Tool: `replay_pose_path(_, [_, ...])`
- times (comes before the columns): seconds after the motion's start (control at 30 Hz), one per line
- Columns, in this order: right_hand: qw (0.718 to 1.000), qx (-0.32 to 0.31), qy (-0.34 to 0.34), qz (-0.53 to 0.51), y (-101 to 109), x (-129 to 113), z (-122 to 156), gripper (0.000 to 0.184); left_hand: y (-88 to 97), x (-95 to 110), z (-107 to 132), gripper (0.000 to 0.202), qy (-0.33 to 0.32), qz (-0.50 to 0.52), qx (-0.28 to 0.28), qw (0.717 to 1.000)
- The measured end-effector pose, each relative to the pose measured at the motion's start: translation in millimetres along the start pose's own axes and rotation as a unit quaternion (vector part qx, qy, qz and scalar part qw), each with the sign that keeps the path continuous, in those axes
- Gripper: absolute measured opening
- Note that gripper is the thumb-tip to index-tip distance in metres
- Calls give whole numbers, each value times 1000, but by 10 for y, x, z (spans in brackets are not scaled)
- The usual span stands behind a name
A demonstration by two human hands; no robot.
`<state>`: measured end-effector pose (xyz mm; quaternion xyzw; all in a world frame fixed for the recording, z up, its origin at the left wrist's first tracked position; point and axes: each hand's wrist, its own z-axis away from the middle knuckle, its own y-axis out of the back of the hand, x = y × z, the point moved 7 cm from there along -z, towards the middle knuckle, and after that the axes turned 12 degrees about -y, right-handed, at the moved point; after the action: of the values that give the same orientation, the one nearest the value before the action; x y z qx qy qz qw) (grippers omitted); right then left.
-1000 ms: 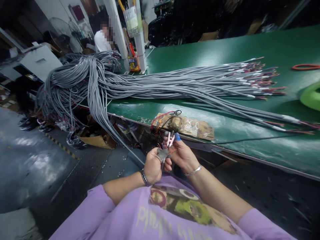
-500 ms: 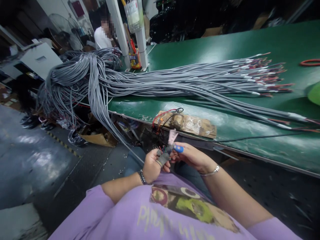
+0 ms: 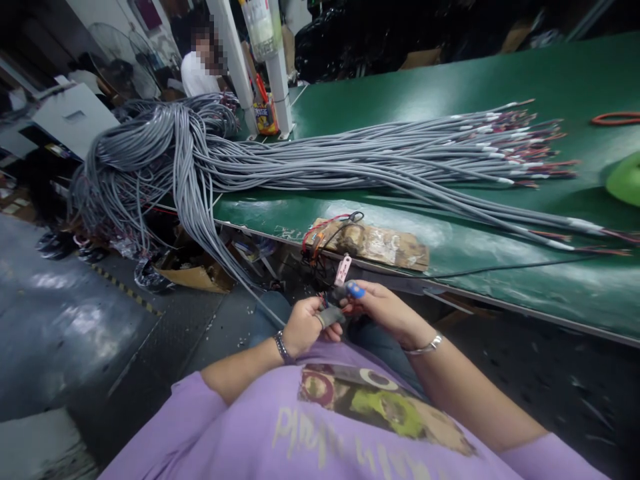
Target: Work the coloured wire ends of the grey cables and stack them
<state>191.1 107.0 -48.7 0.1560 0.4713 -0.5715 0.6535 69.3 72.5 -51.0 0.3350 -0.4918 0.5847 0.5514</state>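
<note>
My left hand [image 3: 306, 325] is closed around the end of a grey cable [image 3: 269, 311], with a grey finger cover on its thumb. Thin coloured wires [image 3: 324, 300] fan out of the cable end between my hands. My right hand [image 3: 383, 308] pinches at these wires from the other side and wears a blue finger cover [image 3: 355, 289]. Just beyond the fingertips a pale pink tag [image 3: 343, 270] with dark marks sticks up; I cannot tell what it is fixed to. The fingers partly hide the wire tips.
A large bundle of grey cables [image 3: 310, 160] lies along the green table [image 3: 400, 93], its left part drooping over the edge. A wooden board [image 3: 385, 247] with red and black leads sits at the near edge. Posts [image 3: 278, 87] rise behind; a person [image 3: 197, 75] is farther back.
The pink tag has turned so that its marked face shows. My hands stay close together at the wires, with small finger movements. The whole view has shifted slightly.
</note>
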Motion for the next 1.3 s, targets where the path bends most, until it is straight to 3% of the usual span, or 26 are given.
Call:
replay_pose_path(0.1, [999, 16, 12, -45, -23, 71, 76, 49, 53, -1, -10, 48, -15, 17, 55, 998])
replay_pose_path(0.17, [998, 30, 45, -37, -74, 93, 128, 43, 51, -14, -16, 48, -15, 19, 60, 998])
replay_pose_path(0.3, [994, 70, 85, -8, -98, 115, 149, 38, -10, -17, -29, 47, -17, -5, -12, 1000])
replay_pose_path(0.43, [994, 27, 78, 70, -168, 13, 85, 35, -17, 76, -17, 39, -83, -61, -74, 992])
replay_pose_path(0.63, [993, -4, 79, 90, -303, -164, 54, 40, 92, 56, 7, 52, -65, 20, 25, 997])
replay_pose_path(0.83, [992, 67, 76, 70, -232, -79, -5, 48, 160, 46, 16, 52, -49, 84, 115, 989])
replay_pose_path(1.1, [992, 93, 56, 57, -184, -22, -11, 50, 199, 22, -6, 49, -33, 102, 140, 984])
replay_pose_path(1.3, [992, 107, 59, 6, -133, -35, 24, 40, 224, 2, -11, 50, -34, 107, 142, 984])
